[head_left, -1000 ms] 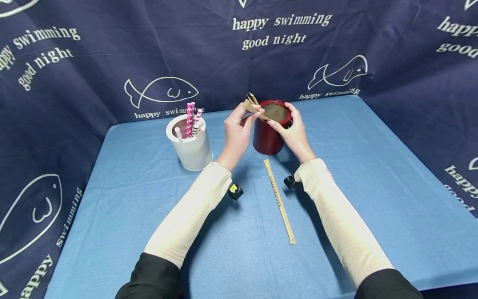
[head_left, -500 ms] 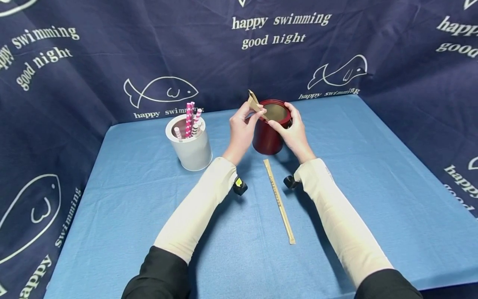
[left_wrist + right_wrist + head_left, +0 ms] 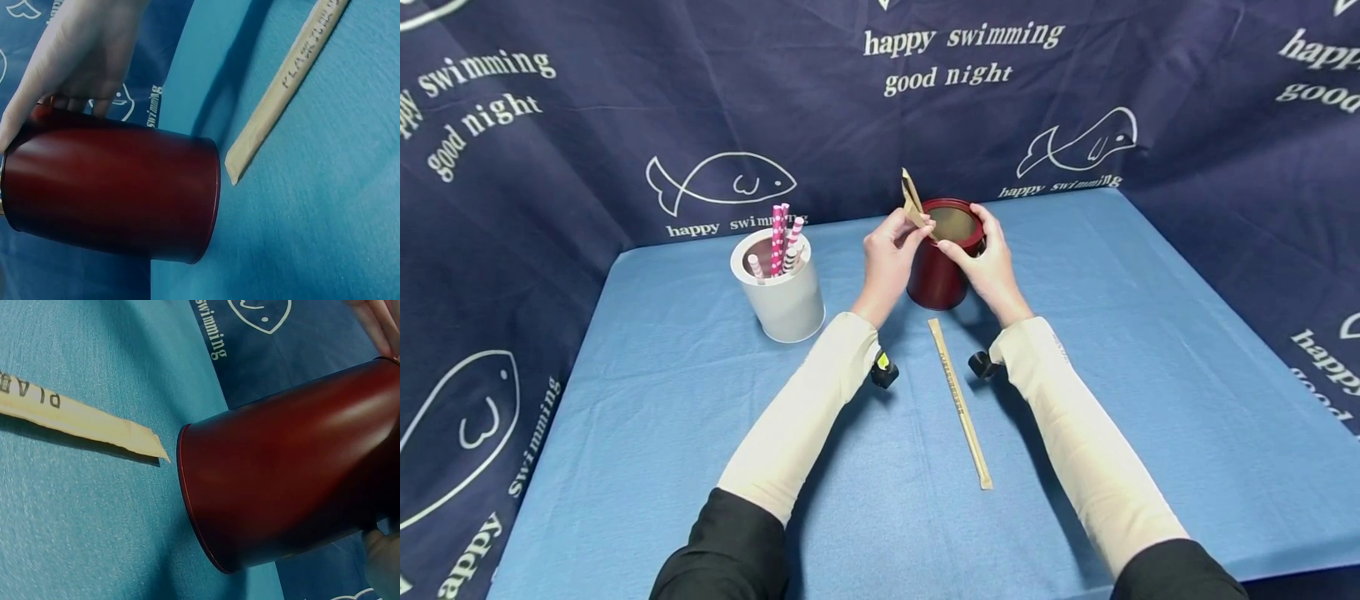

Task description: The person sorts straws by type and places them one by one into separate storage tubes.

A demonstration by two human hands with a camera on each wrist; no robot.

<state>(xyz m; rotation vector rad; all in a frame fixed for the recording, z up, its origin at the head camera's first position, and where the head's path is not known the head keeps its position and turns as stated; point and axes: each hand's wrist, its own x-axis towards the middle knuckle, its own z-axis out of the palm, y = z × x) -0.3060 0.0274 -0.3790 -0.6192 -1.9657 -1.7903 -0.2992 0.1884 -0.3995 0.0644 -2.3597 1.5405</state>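
My left hand (image 3: pixel 889 254) pinches a folded brown paper strip (image 3: pixel 912 196) at the left rim of a dark red canister (image 3: pixel 937 279). The strip rises above the fingers with its upper part spread into a narrow slit; whether anything is inside it cannot be seen. My right hand (image 3: pixel 991 265) grips the canister's rim from the right, thumb in front and fingers at the far side. The thumb tip lies close to the strip's lower end. Both wrist views show the canister's smooth side, and in the left one the right hand (image 3: pixel 94 50) holds it near the top.
A paper-wrapped straw (image 3: pixel 959 404) with printed letters lies on the blue tablecloth (image 3: pixel 625 433) in front of the canister. To the left stands a white canister (image 3: pixel 786 308) holding several pink and striped straws (image 3: pixel 781 242). Dark blue printed cloth (image 3: pixel 820 100) hangs behind.
My left hand has shifted slightly right, and the paper strip has turned from slanting to more upright. The right hand and the dark red canister have stayed in place.
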